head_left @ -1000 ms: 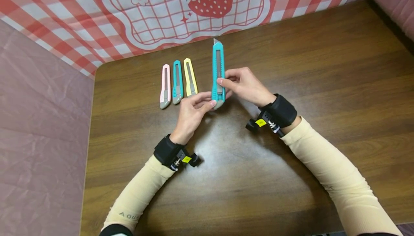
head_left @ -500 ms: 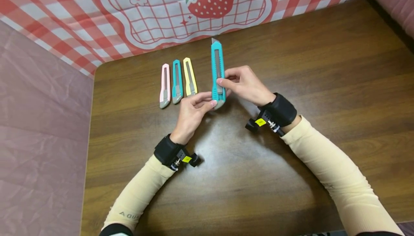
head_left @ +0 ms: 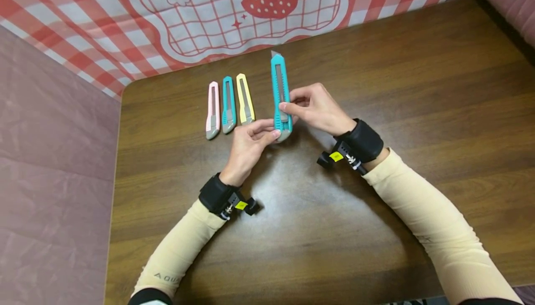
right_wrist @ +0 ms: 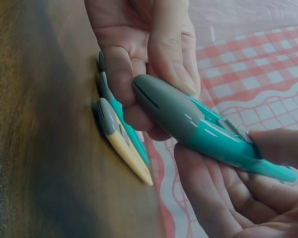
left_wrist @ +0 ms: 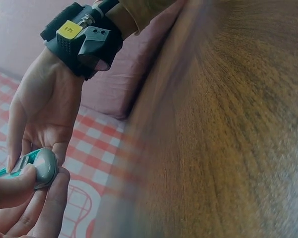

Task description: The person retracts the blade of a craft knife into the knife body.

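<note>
Both hands hold one teal utility knife [head_left: 277, 80] above the table, its blade tip [head_left: 276, 54] showing past the far end. The left hand [head_left: 247, 149] pinches the grey end cap [right_wrist: 169, 106] between thumb and fingers. On the knife's right side, the right hand [head_left: 319, 110] grips the body, thumb on the slider area and fingers behind it. To the left, a pink utility knife [head_left: 213, 110], a second teal utility knife [head_left: 228, 105] and a yellow utility knife [head_left: 245, 98] lie side by side. The yellow one's lower end is close to the left hand.
A wooden table [head_left: 376, 230] lies under the hands. Behind it hangs a red and white checked cloth [head_left: 167, 26] with a strawberry print. Pink fabric [head_left: 54, 156] covers the left side, and more stands at the far right corner.
The held knife's blade end has tilted slightly to the left. Both hands keep the same hold, and the three knives on the table stay where they were.
</note>
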Available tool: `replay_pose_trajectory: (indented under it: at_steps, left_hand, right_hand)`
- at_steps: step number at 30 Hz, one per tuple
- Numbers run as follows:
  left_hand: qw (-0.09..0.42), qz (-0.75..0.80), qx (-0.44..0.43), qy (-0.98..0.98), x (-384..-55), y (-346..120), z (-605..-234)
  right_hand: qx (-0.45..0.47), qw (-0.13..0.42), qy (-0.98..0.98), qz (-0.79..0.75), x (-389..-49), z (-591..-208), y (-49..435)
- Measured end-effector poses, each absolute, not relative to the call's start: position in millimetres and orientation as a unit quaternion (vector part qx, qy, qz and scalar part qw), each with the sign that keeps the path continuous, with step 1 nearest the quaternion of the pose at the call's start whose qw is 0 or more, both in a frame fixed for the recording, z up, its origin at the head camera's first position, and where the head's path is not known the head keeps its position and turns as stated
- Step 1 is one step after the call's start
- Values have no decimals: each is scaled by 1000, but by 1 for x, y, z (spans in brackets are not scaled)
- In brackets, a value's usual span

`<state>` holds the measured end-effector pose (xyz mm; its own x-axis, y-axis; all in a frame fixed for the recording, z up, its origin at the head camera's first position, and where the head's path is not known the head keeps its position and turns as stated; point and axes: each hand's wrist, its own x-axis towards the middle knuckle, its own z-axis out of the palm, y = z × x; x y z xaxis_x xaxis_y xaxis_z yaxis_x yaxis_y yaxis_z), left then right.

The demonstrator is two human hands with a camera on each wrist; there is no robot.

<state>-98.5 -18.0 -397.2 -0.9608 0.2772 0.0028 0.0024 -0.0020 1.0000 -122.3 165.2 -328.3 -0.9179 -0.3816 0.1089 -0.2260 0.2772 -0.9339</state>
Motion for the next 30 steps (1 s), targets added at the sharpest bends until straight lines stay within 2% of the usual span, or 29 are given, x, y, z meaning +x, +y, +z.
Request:
replay_pose_trajectory:
  at_steps: [16,23,30]
  left_hand:
    - [83,711,104,691,-100,-21,-402]
    - [79,713,103,689,-100,-21,-401]
    - [72,710,101,693,-100,-22,-402]
  right_hand:
    - [-179,84,790,-581,-122,-336,163]
    - [-175,94,769,-607,-135,-365,167]
    - [-178,110,769,-604,-135,-369,167]
